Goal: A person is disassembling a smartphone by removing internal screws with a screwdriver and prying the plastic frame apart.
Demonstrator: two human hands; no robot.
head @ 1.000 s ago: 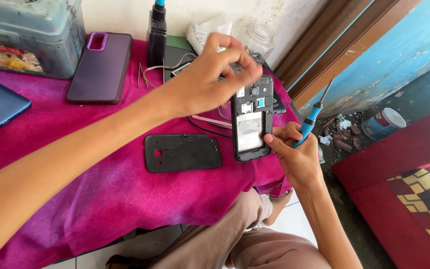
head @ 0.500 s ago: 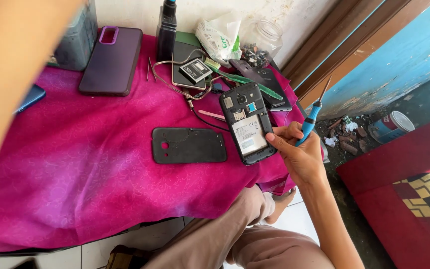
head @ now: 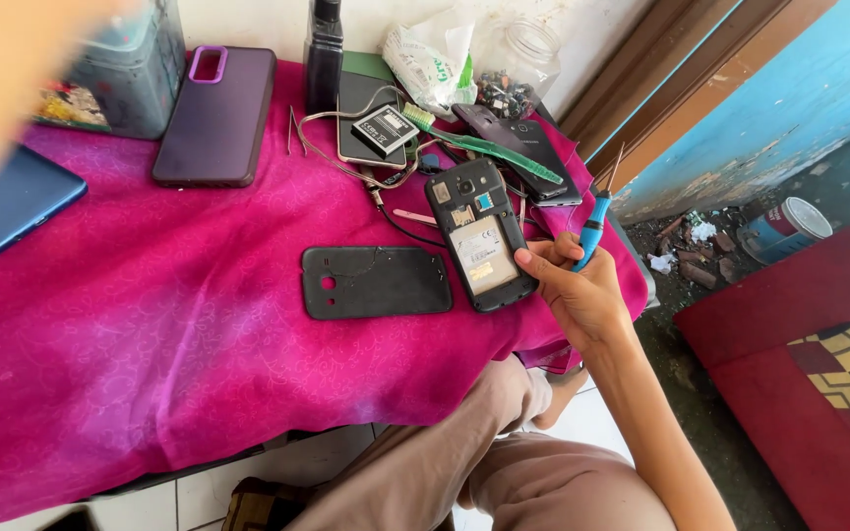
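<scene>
A black phone (head: 479,236) lies face down on the pink cloth (head: 150,324) with its back off and its empty battery bay showing. Its black back cover (head: 376,282) rests just to the left. My right hand (head: 582,295) grips a blue-handled screwdriver (head: 594,224), tip pointing up, and its fingertips touch the phone's lower right edge. A loose battery (head: 384,130) sits on a device at the back. My left arm (head: 12,69) is only a blur at the top left, so the hand itself cannot be made out.
At the back are a green toothbrush (head: 489,147), another dark phone (head: 533,147), a plastic bag (head: 435,54), a glass jar (head: 518,59), a black bottle (head: 324,49), a purple phone case (head: 216,116) and a grey box (head: 125,74). A blue phone (head: 12,202) lies left. My knees are below the table edge.
My left hand lifted off the open phone and swung up to the top left, close to the camera. The phone now lies flat on the cloth. The right hand stayed put.
</scene>
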